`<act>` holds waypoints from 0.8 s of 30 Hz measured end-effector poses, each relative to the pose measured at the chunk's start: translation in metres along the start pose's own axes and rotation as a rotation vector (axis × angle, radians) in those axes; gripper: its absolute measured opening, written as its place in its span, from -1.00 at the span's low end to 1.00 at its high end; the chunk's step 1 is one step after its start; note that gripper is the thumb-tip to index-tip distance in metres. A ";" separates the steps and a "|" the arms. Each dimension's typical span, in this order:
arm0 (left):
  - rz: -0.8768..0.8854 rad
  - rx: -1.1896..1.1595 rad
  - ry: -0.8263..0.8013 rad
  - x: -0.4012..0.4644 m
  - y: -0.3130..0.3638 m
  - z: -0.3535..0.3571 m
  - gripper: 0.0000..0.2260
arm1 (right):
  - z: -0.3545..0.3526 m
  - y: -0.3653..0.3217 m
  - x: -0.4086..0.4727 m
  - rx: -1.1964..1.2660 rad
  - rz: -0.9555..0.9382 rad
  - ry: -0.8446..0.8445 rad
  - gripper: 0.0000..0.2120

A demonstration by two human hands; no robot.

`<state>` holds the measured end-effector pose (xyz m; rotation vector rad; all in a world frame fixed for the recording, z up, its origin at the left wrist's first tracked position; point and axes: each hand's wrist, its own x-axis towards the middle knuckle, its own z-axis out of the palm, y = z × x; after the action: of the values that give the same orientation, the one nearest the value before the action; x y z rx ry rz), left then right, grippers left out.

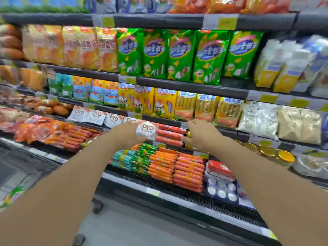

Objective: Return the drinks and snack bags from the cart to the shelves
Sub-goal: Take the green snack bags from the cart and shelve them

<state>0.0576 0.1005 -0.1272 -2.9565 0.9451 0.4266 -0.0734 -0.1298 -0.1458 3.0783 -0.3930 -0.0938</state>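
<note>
Both my arms reach out to the middle shelf. My left hand (128,133) grips the left edge of a white snack bag marked "Pro" (148,130), which stands at the shelf front next to a row of like bags (96,115). My right hand (202,134) is to the right of that bag, fingers spread over stacked red sausage packs (169,134) and a small gold-topped item (189,134). The cart (19,173) is at the lower left, blurred, with a green bag (13,195) in it.
The shelves are packed: green bags (181,54) above, yellow bags (164,103) just over my hands, orange sausage bundles (188,171) below, gold-lidded jars (285,156) to the right. Cart wheels (96,206) stand on the grey floor (142,226) close to the shelf base.
</note>
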 end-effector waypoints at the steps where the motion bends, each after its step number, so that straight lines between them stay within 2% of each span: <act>1: -0.034 -0.009 -0.015 -0.005 -0.023 0.002 -0.28 | 0.000 -0.023 0.013 0.001 -0.050 0.003 -0.36; 15: -0.439 -0.105 -0.046 -0.059 -0.400 0.039 -0.26 | 0.013 -0.393 0.190 -0.063 -0.486 -0.079 -0.40; 19: -0.546 -0.139 -0.090 -0.082 -0.482 0.059 -0.31 | 0.022 -0.487 0.222 -0.063 -0.593 -0.111 -0.41; 24: -0.666 -0.228 -0.118 -0.105 -0.552 0.083 -0.50 | 0.045 -0.586 0.255 -0.081 -0.752 -0.164 -0.42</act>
<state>0.2696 0.6195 -0.2210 -3.1430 -0.1302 0.6911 0.3164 0.3716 -0.2311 2.9548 0.7562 -0.3654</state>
